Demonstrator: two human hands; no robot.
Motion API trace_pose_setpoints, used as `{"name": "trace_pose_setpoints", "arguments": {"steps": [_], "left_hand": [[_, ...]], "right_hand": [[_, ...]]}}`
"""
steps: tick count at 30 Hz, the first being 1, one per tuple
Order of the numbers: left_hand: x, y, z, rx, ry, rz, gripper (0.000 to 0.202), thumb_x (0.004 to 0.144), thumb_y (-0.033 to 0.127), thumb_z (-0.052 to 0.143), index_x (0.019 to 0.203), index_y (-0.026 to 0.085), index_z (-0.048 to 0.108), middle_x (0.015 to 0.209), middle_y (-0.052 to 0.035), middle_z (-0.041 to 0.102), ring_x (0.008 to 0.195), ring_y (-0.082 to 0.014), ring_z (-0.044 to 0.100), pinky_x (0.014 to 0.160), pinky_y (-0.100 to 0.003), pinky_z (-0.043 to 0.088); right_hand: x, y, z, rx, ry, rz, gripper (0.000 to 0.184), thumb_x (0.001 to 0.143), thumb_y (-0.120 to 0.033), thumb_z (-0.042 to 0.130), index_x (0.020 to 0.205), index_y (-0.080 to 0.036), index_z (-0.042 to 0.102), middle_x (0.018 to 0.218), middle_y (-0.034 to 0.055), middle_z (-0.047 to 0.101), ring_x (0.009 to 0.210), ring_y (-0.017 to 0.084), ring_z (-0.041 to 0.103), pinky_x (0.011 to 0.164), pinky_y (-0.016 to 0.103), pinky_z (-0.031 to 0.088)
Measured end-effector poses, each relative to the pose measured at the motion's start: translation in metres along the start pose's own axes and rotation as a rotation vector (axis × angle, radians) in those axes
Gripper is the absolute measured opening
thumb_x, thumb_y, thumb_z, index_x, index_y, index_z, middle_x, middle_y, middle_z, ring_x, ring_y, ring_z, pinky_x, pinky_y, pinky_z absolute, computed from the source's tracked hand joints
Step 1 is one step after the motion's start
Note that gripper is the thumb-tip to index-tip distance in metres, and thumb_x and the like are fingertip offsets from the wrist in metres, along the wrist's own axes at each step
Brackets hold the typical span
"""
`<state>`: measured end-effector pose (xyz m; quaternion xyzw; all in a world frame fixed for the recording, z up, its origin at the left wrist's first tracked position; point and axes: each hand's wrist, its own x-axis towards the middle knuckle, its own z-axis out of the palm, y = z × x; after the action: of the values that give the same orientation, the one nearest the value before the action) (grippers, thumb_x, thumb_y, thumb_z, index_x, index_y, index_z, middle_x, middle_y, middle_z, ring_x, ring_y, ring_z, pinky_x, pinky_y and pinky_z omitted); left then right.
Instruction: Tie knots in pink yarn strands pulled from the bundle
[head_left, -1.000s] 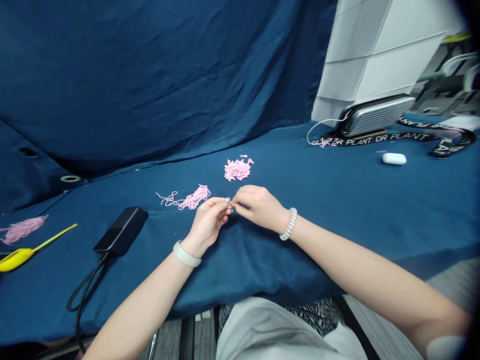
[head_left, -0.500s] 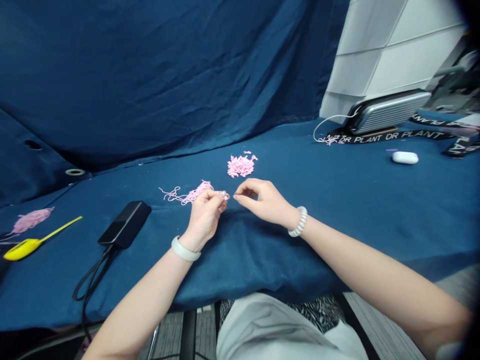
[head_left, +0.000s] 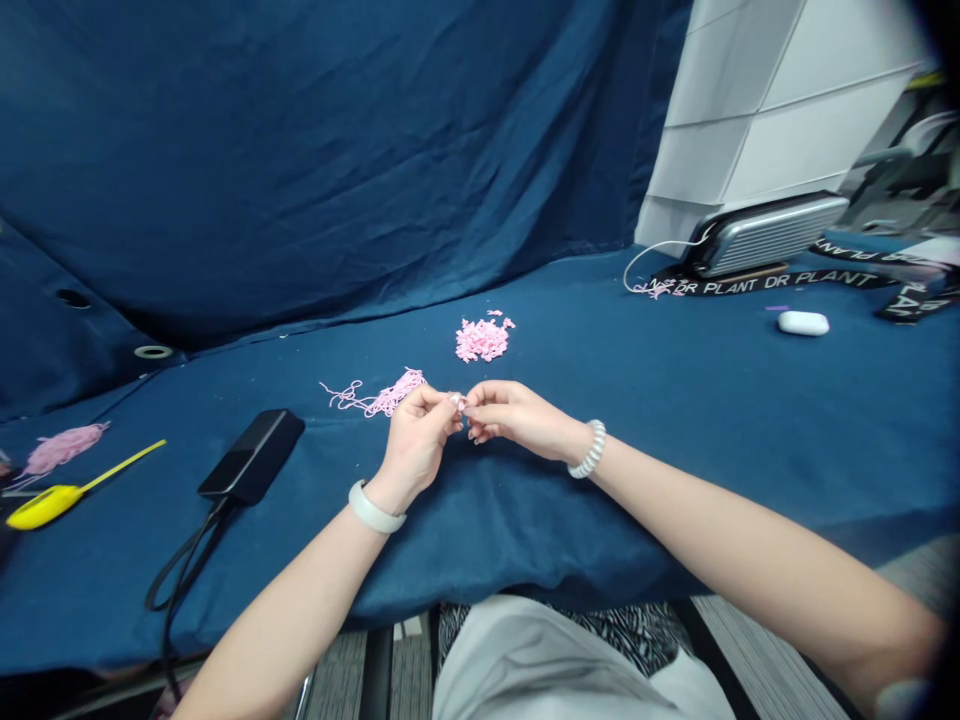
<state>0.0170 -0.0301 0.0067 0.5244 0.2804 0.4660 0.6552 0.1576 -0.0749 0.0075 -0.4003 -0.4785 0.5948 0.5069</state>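
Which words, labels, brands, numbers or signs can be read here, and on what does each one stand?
"DR PLANT DR PLANT": on the black strap at the right.
Letters at its left end and on its folds: too blurred or partial to read surely.
No other text is readable.

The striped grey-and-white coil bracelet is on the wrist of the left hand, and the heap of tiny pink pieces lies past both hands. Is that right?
Not quite: the head view shows the striped grey-and-white coil bracelet on the wrist of the right hand, not the left hand. The heap of tiny pink pieces does lie past both.
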Motion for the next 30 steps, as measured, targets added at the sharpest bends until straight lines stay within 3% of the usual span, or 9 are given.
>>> {"name": "trace_pose_setpoints", "arguments": {"steps": [3,6,9,12,21,30], "left_hand": [[0.000,-0.001,-0.001,0.049,-0.004,0.019,0.022,0.064,0.024,0.073,0.061,0.014,0.054,0.063,0.0009,0.062,0.057,-0.0080,0.056,0.053,-0.019,0.045],[-0.001,-0.002,-0.003,0.142,-0.050,0.014,0.019,0.066,0.024,0.072,0.062,0.014,0.057,0.061,0.0008,0.062,0.054,-0.0073,0.055,0.054,-0.019,0.046],[-0.003,-0.002,-0.004,0.203,-0.097,-0.051,0.017,0.066,0.024,0.072,0.063,0.013,0.059,0.059,0.0004,0.062,0.053,-0.0077,0.055,0.055,-0.021,0.048],[-0.004,0.000,-0.003,0.243,-0.120,-0.115,0.017,0.065,0.025,0.072,0.064,0.013,0.060,0.058,-0.0006,0.062,0.052,-0.0087,0.057,0.055,-0.022,0.049],[-0.007,0.004,0.000,0.347,-0.156,-0.243,0.017,0.063,0.024,0.073,0.061,0.012,0.061,0.055,-0.0031,0.064,0.052,-0.0107,0.061,0.055,-0.022,0.051],[-0.006,0.007,-0.002,0.321,-0.174,-0.393,0.014,0.069,0.025,0.066,0.067,0.013,0.059,0.059,-0.0035,0.064,0.052,-0.0099,0.060,0.055,-0.022,0.053]], "right_hand": [[-0.002,-0.005,-0.005,-0.098,0.018,-0.067,0.008,0.073,-0.019,0.059,0.078,-0.015,0.055,0.070,-0.0004,0.059,0.063,0.009,0.056,0.063,0.023,0.046],[-0.006,-0.014,-0.014,-0.404,0.058,-0.233,0.011,0.075,-0.020,0.059,0.084,-0.014,0.061,0.075,0.0017,0.063,0.068,0.011,0.058,0.065,0.025,0.046],[-0.010,-0.022,-0.020,-0.714,0.024,-0.355,0.015,0.079,-0.023,0.058,0.086,-0.015,0.068,0.081,0.0034,0.069,0.073,0.014,0.061,0.068,0.025,0.045],[-0.014,-0.027,-0.024,-0.876,-0.040,-0.381,0.017,0.081,-0.024,0.057,0.089,-0.018,0.072,0.084,0.0029,0.072,0.073,0.014,0.063,0.067,0.024,0.045],[-0.014,-0.026,-0.026,-1.065,-0.103,-0.429,0.014,0.078,-0.028,0.064,0.084,-0.021,0.074,0.079,0.0029,0.073,0.067,0.014,0.066,0.064,0.023,0.044],[-0.011,-0.015,-0.018,-1.219,-0.103,-0.518,0.010,0.080,-0.015,0.061,0.082,-0.015,0.071,0.079,0.0053,0.070,0.074,0.014,0.063,0.072,0.025,0.045]]}}
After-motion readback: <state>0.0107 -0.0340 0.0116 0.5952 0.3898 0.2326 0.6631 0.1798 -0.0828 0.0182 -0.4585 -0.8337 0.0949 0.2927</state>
